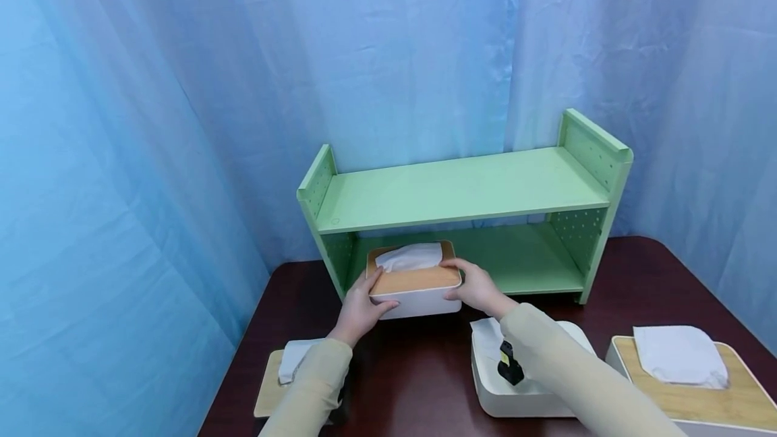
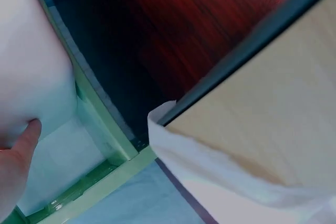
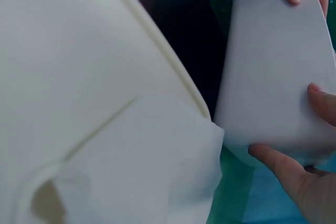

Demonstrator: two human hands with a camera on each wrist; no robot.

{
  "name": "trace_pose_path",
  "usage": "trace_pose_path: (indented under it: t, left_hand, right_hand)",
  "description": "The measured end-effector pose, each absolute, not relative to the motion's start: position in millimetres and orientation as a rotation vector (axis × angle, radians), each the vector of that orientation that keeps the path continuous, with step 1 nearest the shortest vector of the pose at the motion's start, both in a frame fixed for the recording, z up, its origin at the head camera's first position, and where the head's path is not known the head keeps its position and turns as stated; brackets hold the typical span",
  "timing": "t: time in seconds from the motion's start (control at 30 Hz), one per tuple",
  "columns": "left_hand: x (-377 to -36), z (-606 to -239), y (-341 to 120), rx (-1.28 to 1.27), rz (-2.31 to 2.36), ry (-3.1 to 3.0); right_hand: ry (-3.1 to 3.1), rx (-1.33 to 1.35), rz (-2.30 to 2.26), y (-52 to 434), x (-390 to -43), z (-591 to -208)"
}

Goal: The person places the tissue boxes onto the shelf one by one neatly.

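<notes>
A white tissue box point(image 1: 419, 302) with a wooden lid and a tissue sticking out of its top is held between both hands at the front of the green rack's lower shelf point(image 1: 510, 255). My left hand point(image 1: 358, 305) grips its left end, thumb on the front face and fingers on the lid. At the right end my right hand point(image 1: 476, 285) grips it the same way, thumb low on the front. The right wrist view shows the box's white face point(image 3: 278, 66) with fingers at both ends. In the left wrist view the left thumb point(image 2: 23, 148) presses the white side.
An all-white tissue box point(image 1: 504, 403) stands under my right forearm. Farther right is a larger wood-lidded tissue box point(image 1: 746, 390). Another wood-lidded one point(image 1: 268, 390) sits beside my left forearm. The green rack point(image 1: 461, 187) stands before blue curtains point(image 1: 419, 52) on a dark table point(image 1: 407, 390).
</notes>
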State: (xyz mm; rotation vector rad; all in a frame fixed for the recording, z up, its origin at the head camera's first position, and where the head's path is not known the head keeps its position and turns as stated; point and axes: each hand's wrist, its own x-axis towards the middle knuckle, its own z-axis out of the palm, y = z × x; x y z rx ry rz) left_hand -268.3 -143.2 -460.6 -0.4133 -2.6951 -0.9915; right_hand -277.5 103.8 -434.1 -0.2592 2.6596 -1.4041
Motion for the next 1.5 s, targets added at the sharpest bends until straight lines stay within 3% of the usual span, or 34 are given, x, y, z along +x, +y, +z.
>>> trace_pose_path:
  t: [0.77, 0.9, 1.1, 1.5]
  left_hand:
    - [-275.7, -451.7, -143.1, -0.267, -0.873, -2.730]
    - [-266.2, -443.1, -144.0, -0.264, -0.772, -2.709]
    - [-240.9, -436.9, -140.8, -0.420, -0.646, -2.659]
    - [-209.4, -464.0, -134.9, -0.460, -0.292, -2.893]
  right_hand:
    - [2.644, -0.259, -1.411, 96.9, -287.6, -430.3]
    - [2.720, -0.308, -1.306, 103.4, -278.8, -422.2]
    - [2.898, -0.585, -1.079, 113.7, -251.0, -420.6]
    - [3.180, -0.825, -0.565, 108.8, -216.7, -444.4]
